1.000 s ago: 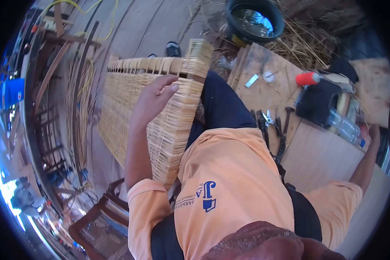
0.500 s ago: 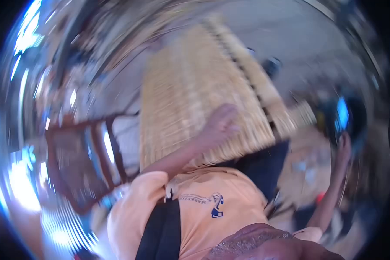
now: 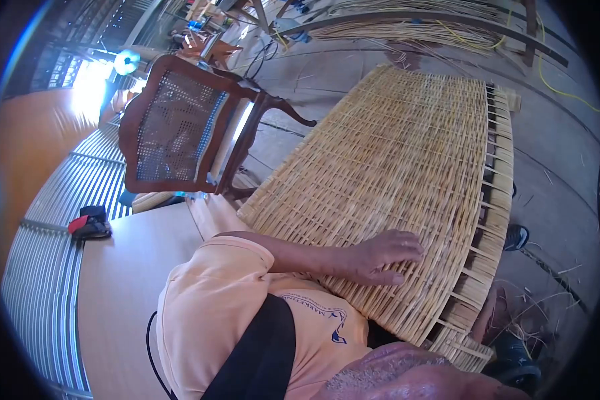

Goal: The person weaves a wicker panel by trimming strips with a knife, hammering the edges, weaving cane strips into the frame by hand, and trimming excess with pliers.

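Note:
My left hand (image 3: 383, 257) lies on a large woven wicker panel (image 3: 393, 167), palm down. Its fingers are apart and slightly bent, with nothing held. Toward its right edge the panel has an open row of short crosspieces, bordered by a woven strip (image 3: 503, 187). Beyond that strip, low on the right, a bit of skin that looks like my right hand or forearm (image 3: 488, 315) shows partly behind the panel. The fingers there are hidden, so what they touch cannot be seen. A dark rounded object (image 3: 513, 367) is close by.
A wooden chair with cane mesh (image 3: 180, 123) stands to the left. Near me is a pale board (image 3: 133, 267), with a black and red item (image 3: 92, 223) beside it. Long cane strands (image 3: 407, 27) lie behind a bar. A dark shoe (image 3: 516, 237) is right of the panel.
The view has swung round and become sharp. My left hand stays over the panel, its fingers now more spread. My right hand was raised at the far right and is now lower, mostly hidden.

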Available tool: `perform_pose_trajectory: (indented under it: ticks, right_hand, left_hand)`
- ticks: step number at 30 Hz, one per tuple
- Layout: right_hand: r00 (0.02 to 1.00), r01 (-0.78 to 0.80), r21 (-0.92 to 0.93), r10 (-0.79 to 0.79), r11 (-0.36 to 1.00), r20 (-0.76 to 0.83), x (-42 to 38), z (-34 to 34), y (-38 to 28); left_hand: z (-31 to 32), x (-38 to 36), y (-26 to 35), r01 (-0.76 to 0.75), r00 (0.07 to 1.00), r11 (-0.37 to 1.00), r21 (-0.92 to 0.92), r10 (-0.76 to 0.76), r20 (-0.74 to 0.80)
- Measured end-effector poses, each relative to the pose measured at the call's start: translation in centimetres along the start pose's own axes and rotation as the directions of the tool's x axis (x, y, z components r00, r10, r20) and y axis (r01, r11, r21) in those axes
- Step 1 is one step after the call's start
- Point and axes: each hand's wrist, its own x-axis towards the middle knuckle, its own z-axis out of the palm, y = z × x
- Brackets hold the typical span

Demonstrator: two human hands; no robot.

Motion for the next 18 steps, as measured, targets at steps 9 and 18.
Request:
perform_pose_trajectory:
  ticks: [9,18]
  right_hand:
    - [0.938,0.281,0.413,-0.155,0.866,-0.311,-3.0,-9.7,9.1]
    - [0.504,0.544,0.771,0.605,0.332,-0.616,-28.1,-46.2,-15.4]
  left_hand:
    - [0.1,-0.1,-0.3,-0.047,0.999,0.999,0.010,0.047,-0.024]
    - [1.8,0.2,3.3,-0.326,0.943,0.938,-0.117,0.316,-0.103]
